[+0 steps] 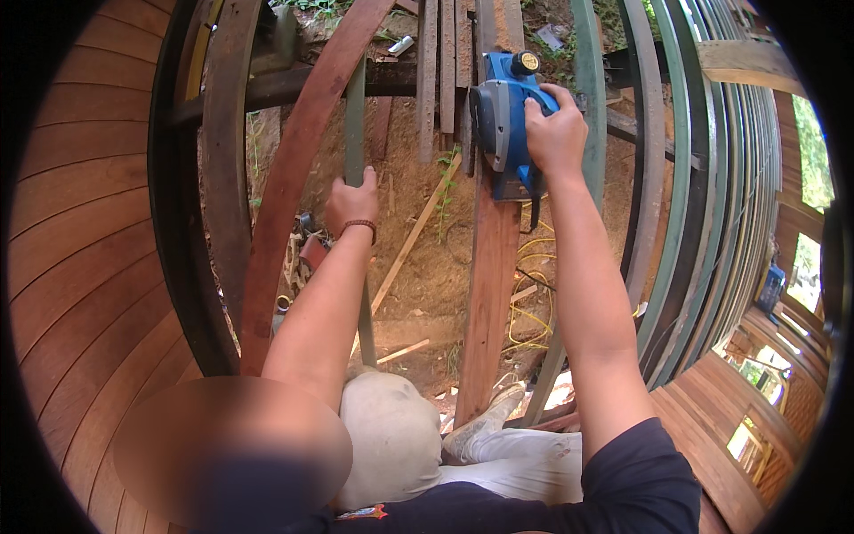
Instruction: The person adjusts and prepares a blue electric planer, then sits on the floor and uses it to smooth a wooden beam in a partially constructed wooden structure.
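Note:
My right hand (560,138) is closed around the handle of a blue electric planer (509,133). The planer rests on top of a long reddish-brown wooden plank (491,294) that runs away from me, with pale dust on its far part. To the left, my left hand (350,205), with a braided band at the wrist, grips a narrow grey-green bar (355,116); its thumb lies along the bar and the other fingers are mostly hidden. A black cord trails from the near end of the planer.
Left of my arm, another reddish plank (289,187) crosses a dark beam (253,96). Several green bars (683,222) stand in rows at right. Below lies sawdust-covered ground (409,258) with a yellow cord (532,311). My shoe (487,416) is beside the plank's near end.

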`<state>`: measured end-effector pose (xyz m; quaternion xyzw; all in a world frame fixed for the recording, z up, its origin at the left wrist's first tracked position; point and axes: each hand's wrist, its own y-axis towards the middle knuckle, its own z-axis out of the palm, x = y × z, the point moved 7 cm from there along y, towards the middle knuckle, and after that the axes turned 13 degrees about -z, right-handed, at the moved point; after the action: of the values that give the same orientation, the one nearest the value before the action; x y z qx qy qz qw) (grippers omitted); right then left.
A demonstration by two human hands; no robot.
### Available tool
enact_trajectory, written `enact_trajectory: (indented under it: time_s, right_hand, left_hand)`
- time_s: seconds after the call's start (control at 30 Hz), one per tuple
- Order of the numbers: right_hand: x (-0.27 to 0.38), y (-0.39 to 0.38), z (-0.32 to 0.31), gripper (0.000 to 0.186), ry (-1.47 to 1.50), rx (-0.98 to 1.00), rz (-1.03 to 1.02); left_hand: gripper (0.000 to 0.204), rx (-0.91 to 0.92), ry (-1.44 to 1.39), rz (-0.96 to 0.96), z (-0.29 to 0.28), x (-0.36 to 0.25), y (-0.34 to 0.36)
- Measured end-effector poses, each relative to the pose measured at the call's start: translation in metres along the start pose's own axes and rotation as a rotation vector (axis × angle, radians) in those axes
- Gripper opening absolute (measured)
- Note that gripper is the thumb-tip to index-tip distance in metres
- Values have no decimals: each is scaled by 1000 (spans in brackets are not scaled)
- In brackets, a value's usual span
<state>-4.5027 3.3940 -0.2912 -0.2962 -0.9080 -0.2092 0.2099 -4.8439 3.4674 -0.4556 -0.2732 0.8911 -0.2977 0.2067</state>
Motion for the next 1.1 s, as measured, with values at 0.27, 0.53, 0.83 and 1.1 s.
enact_trajectory:
  time_s: [0.27,0.53,0.83,1.1]
  right_hand:
    - [-17,61,20,41,-42,-8,-52]
    - [-16,-156,-48,35,163,2,110]
    - [5,-320,-99,36,136,58,272]
    - [-4,-206,-69,34,102,27,134]
  left_hand:
    - [66,-23,-10,43,2,-7,4]
    - [66,-62,43,23,-6,-8,-1]
    - [65,-62,47,55,0,-8,1]
    - [61,-57,74,46,-2,-7,2]
